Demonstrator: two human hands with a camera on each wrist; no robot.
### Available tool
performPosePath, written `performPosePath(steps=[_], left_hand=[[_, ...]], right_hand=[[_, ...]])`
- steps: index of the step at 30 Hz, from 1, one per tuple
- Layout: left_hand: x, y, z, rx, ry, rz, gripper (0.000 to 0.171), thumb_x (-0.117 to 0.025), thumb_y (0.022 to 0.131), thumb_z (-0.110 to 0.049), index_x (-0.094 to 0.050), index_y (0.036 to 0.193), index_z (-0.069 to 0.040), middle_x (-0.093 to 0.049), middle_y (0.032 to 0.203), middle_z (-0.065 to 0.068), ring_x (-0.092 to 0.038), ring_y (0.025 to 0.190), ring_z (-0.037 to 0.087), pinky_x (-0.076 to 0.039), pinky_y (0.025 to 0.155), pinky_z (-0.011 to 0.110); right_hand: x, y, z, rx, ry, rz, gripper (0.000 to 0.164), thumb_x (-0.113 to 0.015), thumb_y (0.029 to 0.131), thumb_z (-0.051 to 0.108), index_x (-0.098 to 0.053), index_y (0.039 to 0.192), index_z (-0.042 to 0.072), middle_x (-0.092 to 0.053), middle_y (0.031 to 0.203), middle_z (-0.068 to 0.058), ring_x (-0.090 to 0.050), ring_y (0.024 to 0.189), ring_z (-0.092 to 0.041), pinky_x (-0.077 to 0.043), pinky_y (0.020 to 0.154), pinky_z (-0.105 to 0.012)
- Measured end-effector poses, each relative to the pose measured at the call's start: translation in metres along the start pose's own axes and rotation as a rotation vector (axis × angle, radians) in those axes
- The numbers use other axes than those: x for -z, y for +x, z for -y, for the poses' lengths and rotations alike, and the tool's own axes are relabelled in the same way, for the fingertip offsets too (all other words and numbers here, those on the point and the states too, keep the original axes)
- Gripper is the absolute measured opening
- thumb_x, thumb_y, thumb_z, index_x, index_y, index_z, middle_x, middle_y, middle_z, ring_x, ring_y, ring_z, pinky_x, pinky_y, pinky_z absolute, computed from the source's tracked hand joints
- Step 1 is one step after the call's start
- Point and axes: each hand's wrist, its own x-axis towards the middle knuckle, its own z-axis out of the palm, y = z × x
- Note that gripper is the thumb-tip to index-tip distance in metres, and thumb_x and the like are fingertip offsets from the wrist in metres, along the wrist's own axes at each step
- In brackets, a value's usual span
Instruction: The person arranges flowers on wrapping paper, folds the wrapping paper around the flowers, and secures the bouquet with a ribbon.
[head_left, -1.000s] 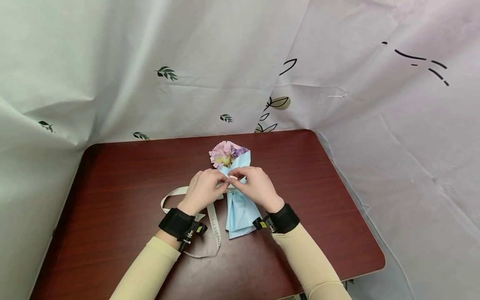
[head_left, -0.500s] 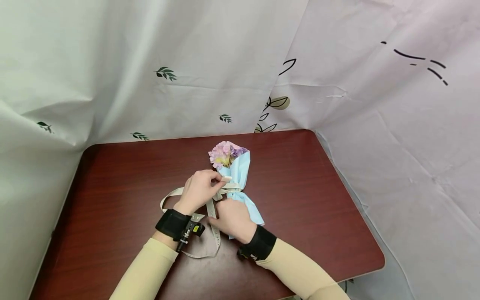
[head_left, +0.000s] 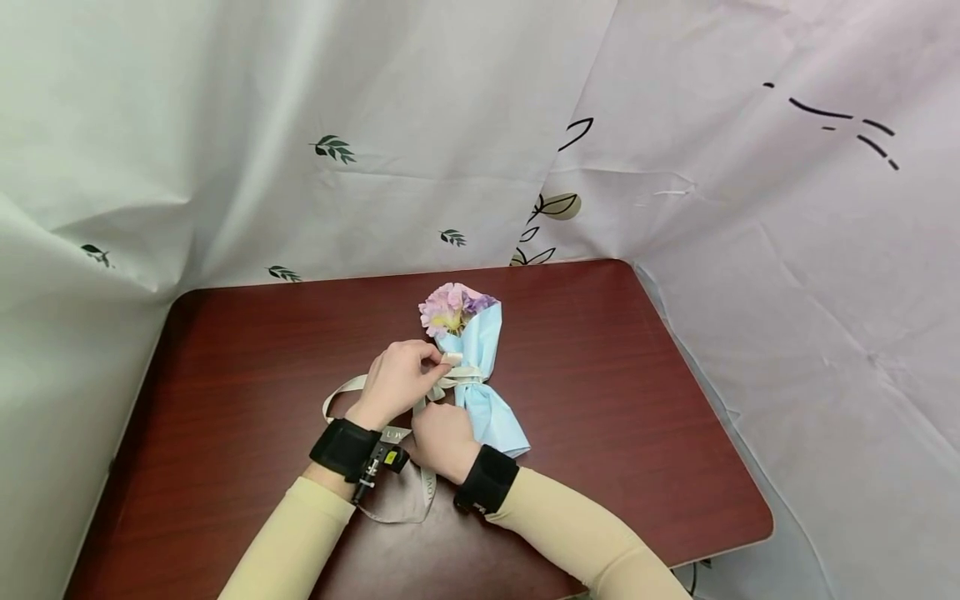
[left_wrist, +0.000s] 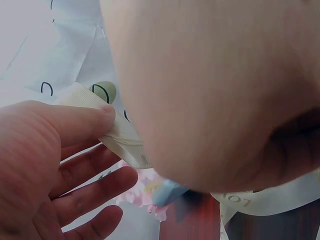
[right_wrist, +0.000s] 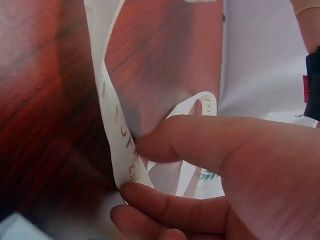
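A small bouquet of pink and purple flowers (head_left: 447,307), wrapped in light blue paper (head_left: 491,421), lies on the table. Cream ribbon (head_left: 467,374) circles its narrow waist. Just left of that waist, my left hand (head_left: 396,381) pinches a folded piece of ribbon (left_wrist: 125,141) between thumb and forefinger, its other fingers spread. Below it my right hand (head_left: 444,437) holds the lettered ribbon tail (right_wrist: 114,127) between thumb and forefinger. In the left wrist view the right hand (left_wrist: 210,95) hides much of the work.
The reddish-brown table (head_left: 637,433) extends on all sides of the bouquet. More ribbon (head_left: 341,387) curls loosely by the left wrist, with another loop (head_left: 397,520) near the front. A pale printed curtain (head_left: 390,192) hangs along the far edge and the sides.
My right hand has left the ribbon beside the left fingers, come down toward me, then shifted left onto the ribbon tail, pulling its lower loop slightly. The left hand stays nearly still.
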Motion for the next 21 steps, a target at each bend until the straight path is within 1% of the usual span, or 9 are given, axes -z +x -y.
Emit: performPosePath(steps=[3, 5, 9, 11, 12, 15, 17, 19, 21], left_hand=[[0.0, 0.0, 0.0, 0.001, -0.006, 0.004, 0.01, -0.087, 0.1, -0.024, -0.084, 0.093, -0.018, -0.073, 0.089, -0.006, -0.059, 0.067, 0.006, -0.05, 0.06, 0.032], [0.0, 0.0, 0.0, -0.002, -0.015, 0.013, 0.009, -0.087, 0.1, -0.023, -0.084, 0.093, -0.018, -0.073, 0.089, -0.006, -0.059, 0.066, 0.006, -0.05, 0.06, 0.032], [0.0, 0.0, 0.0, -0.007, -0.029, 0.023, 0.009, -0.086, 0.1, -0.023, -0.084, 0.093, -0.019, -0.074, 0.09, -0.006, -0.058, 0.066, 0.006, -0.05, 0.06, 0.033], [0.001, 0.001, 0.001, -0.007, -0.027, 0.018, 0.009, -0.087, 0.1, -0.023, -0.083, 0.092, -0.019, -0.074, 0.09, -0.005, -0.059, 0.067, 0.007, -0.05, 0.061, 0.033], [0.001, 0.001, 0.002, -0.005, -0.027, 0.014, 0.009, -0.087, 0.1, -0.023, -0.083, 0.092, -0.019, -0.075, 0.091, -0.005, -0.059, 0.067, 0.007, -0.05, 0.062, 0.034], [0.002, 0.001, 0.004, 0.001, -0.029, 0.002, 0.008, -0.088, 0.099, -0.022, -0.083, 0.093, -0.018, -0.076, 0.091, -0.004, -0.059, 0.067, 0.009, -0.049, 0.062, 0.034], [0.003, 0.002, 0.005, 0.002, -0.039, -0.004, 0.007, -0.088, 0.099, -0.021, -0.084, 0.094, -0.017, -0.076, 0.091, -0.004, -0.059, 0.067, 0.009, -0.049, 0.061, 0.034], [0.004, 0.002, 0.005, -0.001, -0.05, -0.01, 0.006, -0.087, 0.099, -0.02, -0.084, 0.096, -0.017, -0.077, 0.092, -0.003, -0.06, 0.067, 0.009, -0.048, 0.06, 0.034], [0.004, 0.002, 0.004, -0.006, -0.054, -0.014, 0.005, -0.087, 0.099, -0.019, -0.084, 0.097, -0.015, -0.077, 0.093, -0.002, -0.061, 0.068, 0.01, -0.049, 0.061, 0.034]], right_hand=[[-0.002, 0.002, 0.001, -0.006, 0.01, 0.062, 0.042, -0.087, 0.093, 0.049, -0.064, 0.074, 0.019, -0.058, 0.058, 0.003, -0.064, 0.053, -0.017, -0.055, 0.047, -0.034], [-0.003, 0.004, -0.001, -0.029, 0.082, 0.107, 0.04, -0.086, 0.094, 0.048, -0.064, 0.077, 0.019, -0.059, 0.06, 0.002, -0.065, 0.054, -0.019, -0.056, 0.048, -0.035], [-0.014, 0.005, -0.018, -0.058, 0.396, 0.126, 0.026, -0.08, 0.093, 0.033, -0.059, 0.084, 0.02, -0.052, 0.061, 0.007, -0.056, 0.053, -0.013, -0.048, 0.05, -0.032], [-0.007, 0.002, -0.029, -0.057, 0.606, 0.153, 0.013, -0.075, 0.093, 0.022, -0.063, 0.096, 0.016, -0.052, 0.065, 0.008, -0.053, 0.055, -0.011, -0.045, 0.052, -0.03], [-0.003, 0.001, -0.035, -0.053, 0.718, 0.178, 0.013, -0.071, 0.093, 0.018, -0.065, 0.104, 0.014, -0.055, 0.067, 0.007, -0.052, 0.055, -0.011, -0.043, 0.054, -0.029], [0.023, -0.006, -0.051, -0.078, 0.998, 0.27, 0.039, -0.066, 0.095, 0.011, -0.062, 0.134, 0.007, -0.068, 0.075, -0.003, -0.063, 0.058, -0.015, -0.048, 0.06, -0.028], [0.039, -0.01, -0.063, -0.111, 1.117, 0.324, 0.054, -0.067, 0.096, 0.01, -0.057, 0.149, 0.007, -0.072, 0.081, -0.008, -0.067, 0.057, -0.019, -0.052, 0.061, -0.028], [0.051, -0.013, -0.075, -0.121, 1.113, 0.326, 0.062, -0.071, 0.094, 0.01, -0.056, 0.154, 0.009, -0.072, 0.089, -0.007, -0.067, 0.06, -0.017, -0.053, 0.062, -0.027], [0.063, -0.015, -0.086, -0.114, 1.043, 0.3, 0.067, -0.075, 0.092, 0.009, -0.058, 0.156, 0.011, -0.07, 0.094, -0.004, -0.064, 0.062, -0.015, -0.053, 0.062, -0.028]])
